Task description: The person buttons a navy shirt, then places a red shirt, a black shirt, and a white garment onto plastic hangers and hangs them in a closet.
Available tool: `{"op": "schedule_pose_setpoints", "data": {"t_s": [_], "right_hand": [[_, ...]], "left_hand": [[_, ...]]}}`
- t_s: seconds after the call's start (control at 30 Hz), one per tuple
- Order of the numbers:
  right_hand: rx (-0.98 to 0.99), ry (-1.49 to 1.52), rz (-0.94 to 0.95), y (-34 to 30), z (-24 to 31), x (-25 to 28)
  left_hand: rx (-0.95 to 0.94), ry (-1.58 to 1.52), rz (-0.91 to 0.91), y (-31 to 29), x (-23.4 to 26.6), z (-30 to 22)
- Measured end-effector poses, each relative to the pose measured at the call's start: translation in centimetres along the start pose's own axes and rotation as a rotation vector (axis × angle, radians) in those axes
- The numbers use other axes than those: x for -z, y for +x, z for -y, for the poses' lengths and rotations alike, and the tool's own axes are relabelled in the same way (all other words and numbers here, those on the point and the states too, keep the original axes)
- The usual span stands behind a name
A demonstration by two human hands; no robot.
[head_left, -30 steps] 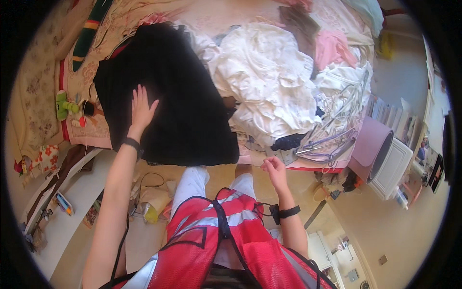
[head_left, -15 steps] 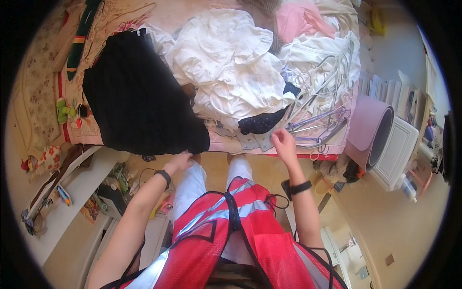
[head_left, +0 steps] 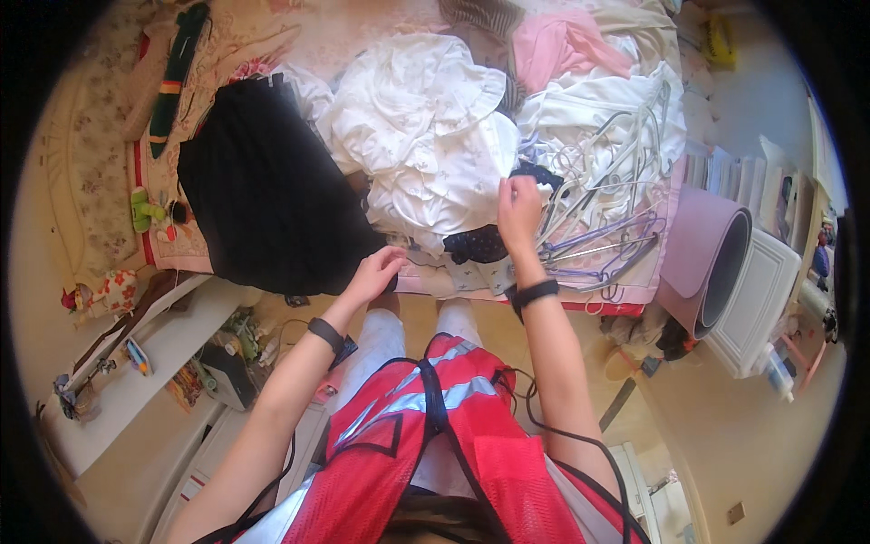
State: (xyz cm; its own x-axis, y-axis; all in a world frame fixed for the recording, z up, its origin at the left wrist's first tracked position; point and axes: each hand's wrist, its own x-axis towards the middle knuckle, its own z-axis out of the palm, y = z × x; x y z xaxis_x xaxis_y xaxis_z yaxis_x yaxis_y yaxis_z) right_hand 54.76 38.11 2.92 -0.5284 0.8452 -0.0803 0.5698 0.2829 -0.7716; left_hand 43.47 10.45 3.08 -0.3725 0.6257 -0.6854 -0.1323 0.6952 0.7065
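A heap of white printed clothing (head_left: pixel 417 118) lies in the middle of the bed. My right hand (head_left: pixel 518 215) pinches the right edge of its top white garment, pulling the cloth up to a small point. Below that hand, a dark dotted cloth (head_left: pixel 476 245) sticks out from under the heap. My left hand (head_left: pixel 373 276) is at the bed's front edge, beside the lower right corner of a black skirt-like garment (head_left: pixel 272 186). Its fingers reach toward the heap, loosely bent and apart, with nothing visible in them. The black garment lies spread flat.
Several hangers (head_left: pixel 603 240) lie tangled at the bed's right side, over white clothes. A pink cloth (head_left: pixel 562 50) rests behind them. Beyond the bed stands a rolled lilac mat (head_left: pixel 698 263). A green toy-like object (head_left: pixel 143 208) sits on the left, near a white shelf (head_left: pixel 136 390).
My right hand has moved forward and up from the bed's front edge to the white garment and taken hold of its edge. My left hand has shifted right and forward, off the black garment's hem.
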Motion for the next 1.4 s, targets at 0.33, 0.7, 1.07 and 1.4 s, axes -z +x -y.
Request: {"op": "schedule_pose_setpoints", "data": {"t_s": [0.33,0.7,1.07,1.4], "right_hand": [[0.167,0.905,1.318,-13.9,16.1,8.6],[-0.408,0.521,0.463,-4.0,3.3,13.0],[-0.150,-0.204,0.495,0.1,-5.9,8.1],[-0.580,-0.407,0.303,-1.7,-20.0,6.3]], "left_hand": [[0.272,-1.324,0.264,-0.1,0.2,-12.7],[0.344,-1.089,-0.028,-2.8,0.5,-5.3],[-0.133,-0.905,-0.037,-4.0,5.6,-13.7],[0.266,-1.002,-0.251,1.3,4.4,-8.8]]}}
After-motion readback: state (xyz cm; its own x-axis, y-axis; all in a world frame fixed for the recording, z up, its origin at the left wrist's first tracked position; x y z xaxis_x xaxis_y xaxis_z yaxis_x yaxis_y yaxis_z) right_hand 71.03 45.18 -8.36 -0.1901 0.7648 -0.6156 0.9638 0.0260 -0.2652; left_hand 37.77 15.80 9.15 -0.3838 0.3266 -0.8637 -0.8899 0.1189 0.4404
